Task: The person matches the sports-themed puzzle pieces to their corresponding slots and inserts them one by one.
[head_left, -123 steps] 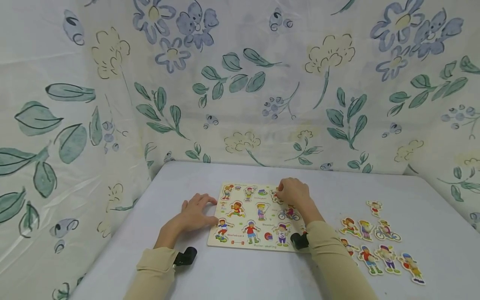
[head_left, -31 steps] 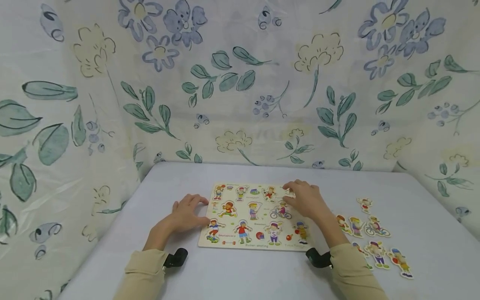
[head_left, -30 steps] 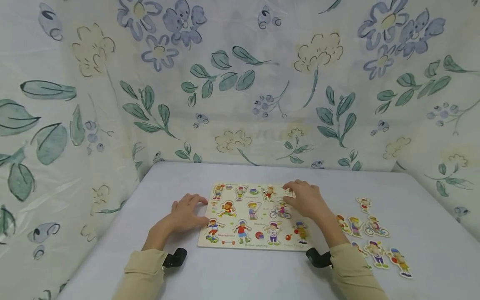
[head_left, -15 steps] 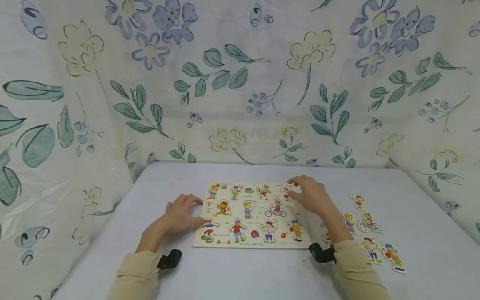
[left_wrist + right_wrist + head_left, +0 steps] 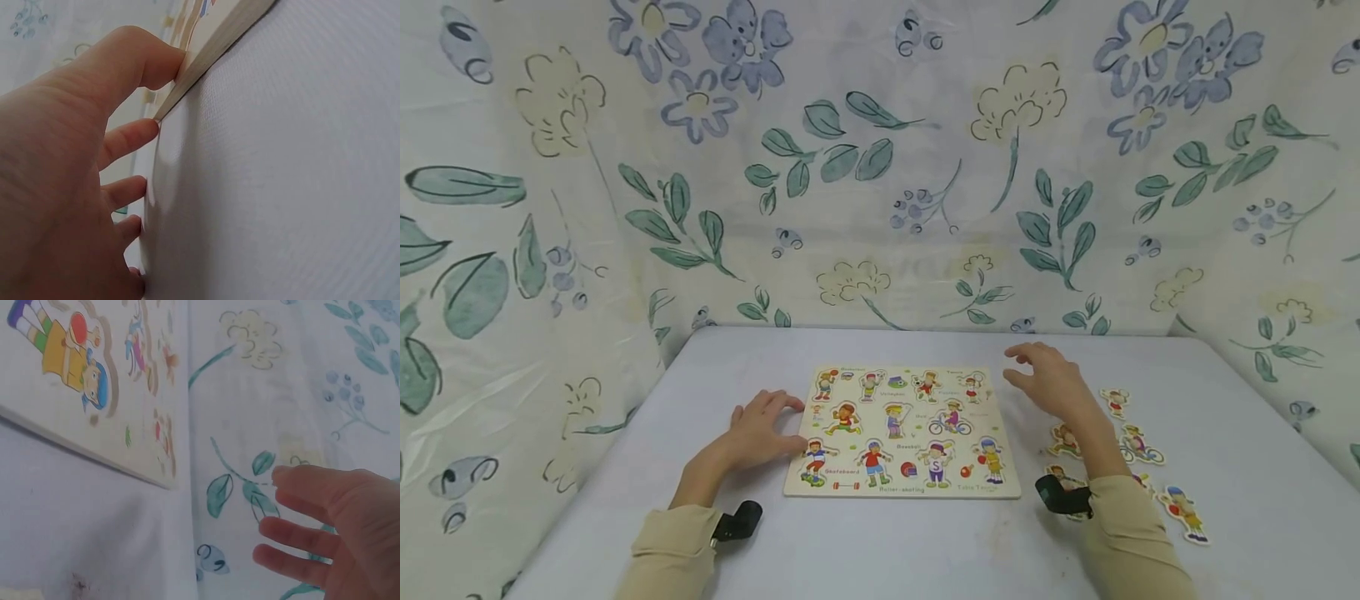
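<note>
A flat puzzle board [image 5: 880, 493] with cartoon sports figures and printed words lies on the table. My left hand [image 5: 760, 432] rests at its left side; in the left wrist view, the thumb [image 5: 164, 65] touches the board's edge and the fingers are spread along the tabletop. Right of the board's far corner, my right hand [image 5: 1048, 383] is raised with nothing in it. The right wrist view shows its fingers [image 5: 297, 534] loosely extended, apart from the board. Loose figure pieces lie near the right forearm: a tennis-dress figure [image 5: 1115, 403], a cyclist [image 5: 1141, 446], a runner [image 5: 1065, 440] and a blue-capped figure [image 5: 1185, 514].
The right sleeve [image 5: 1138, 533] and the black wrist camera [image 5: 1063, 497] partly cover other loose pieces. White cloth [image 5: 880, 550] covers the table. A floral curtain [image 5: 925, 167] hangs behind and on both sides.
My right hand has moved from the board's far right part to beyond its right edge, uncovering the tennis figure there. The left hand keeps its place at the board; the head view has shifted slightly.
</note>
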The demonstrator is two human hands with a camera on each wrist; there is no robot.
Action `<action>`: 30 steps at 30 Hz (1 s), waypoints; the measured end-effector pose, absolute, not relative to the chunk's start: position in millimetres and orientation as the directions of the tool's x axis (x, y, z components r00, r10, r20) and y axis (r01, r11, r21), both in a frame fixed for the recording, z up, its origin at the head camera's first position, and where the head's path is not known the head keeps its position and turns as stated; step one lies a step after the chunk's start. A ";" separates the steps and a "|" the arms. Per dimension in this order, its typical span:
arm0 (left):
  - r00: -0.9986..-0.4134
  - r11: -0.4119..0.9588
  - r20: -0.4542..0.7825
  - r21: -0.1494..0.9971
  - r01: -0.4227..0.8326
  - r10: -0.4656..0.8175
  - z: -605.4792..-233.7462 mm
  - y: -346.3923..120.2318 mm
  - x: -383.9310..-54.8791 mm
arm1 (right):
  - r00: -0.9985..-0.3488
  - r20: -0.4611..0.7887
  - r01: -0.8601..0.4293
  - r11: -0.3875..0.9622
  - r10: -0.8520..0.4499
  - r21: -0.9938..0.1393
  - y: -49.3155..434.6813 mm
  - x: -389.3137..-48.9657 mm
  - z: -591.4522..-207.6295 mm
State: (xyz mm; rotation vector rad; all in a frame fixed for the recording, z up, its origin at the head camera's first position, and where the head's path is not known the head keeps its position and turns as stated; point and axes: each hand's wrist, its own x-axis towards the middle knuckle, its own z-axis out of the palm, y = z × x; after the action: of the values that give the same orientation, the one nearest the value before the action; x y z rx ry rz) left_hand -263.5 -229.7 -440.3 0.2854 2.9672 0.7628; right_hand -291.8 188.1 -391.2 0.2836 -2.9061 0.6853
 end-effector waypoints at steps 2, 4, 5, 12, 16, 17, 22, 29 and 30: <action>-0.981 0.861 -0.018 0.483 0.161 0.193 -440.5 -229.8 -263.4 | -0.976 0.173 -0.196 0.873 -0.131 -0.446 196.2 -291.5 -389.1; -0.980 0.861 -0.021 0.483 0.161 0.195 -440.4 -229.9 -263.2 | -0.979 0.168 -0.184 0.871 -0.119 -0.455 204.3 -290.7 -386.3; -0.980 0.860 -0.024 0.484 0.160 0.196 -440.4 -230.1 -263.3 | -0.979 0.167 -0.180 0.869 -0.115 -0.461 208.5 -290.2 -385.0; -0.981 0.857 -0.027 0.491 0.156 0.194 -439.2 -231.6 -264.0 | -0.987 0.137 -0.137 0.869 -0.081 -0.475 237.0 -288.0 -383.6; -0.982 0.858 -0.031 0.492 0.149 0.188 -440.4 -230.5 -263.8 | -0.994 0.088 -0.102 0.874 -0.067 -0.476 254.2 -285.6 -387.5; -0.982 0.858 -0.032 0.492 0.148 0.187 -440.7 -230.1 -263.7 | -0.996 0.072 -0.086 0.875 -0.059 -0.476 258.8 -284.5 -388.0; -0.982 0.860 -0.027 0.488 0.150 0.187 -441.2 -230.0 -264.1 | -1.000 -0.024 0.016 0.867 0.004 -0.499 278.2 -277.7 -389.3; -0.981 0.858 -0.031 0.491 0.152 0.192 -441.2 -230.8 -264.4 | -0.998 -0.046 0.050 0.850 0.031 -0.524 293.4 -270.9 -391.7; -0.981 0.856 -0.031 0.494 0.152 0.191 -441.1 -230.6 -264.5 | -0.999 -0.042 0.052 0.850 0.035 -0.525 295.0 -270.5 -391.6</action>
State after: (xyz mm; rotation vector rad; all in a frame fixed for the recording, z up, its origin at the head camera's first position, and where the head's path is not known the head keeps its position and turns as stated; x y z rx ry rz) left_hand -264.5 -230.6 -441.1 0.2731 2.9502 0.7760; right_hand -270.5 295.0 -391.6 -0.0720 -3.0507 0.8668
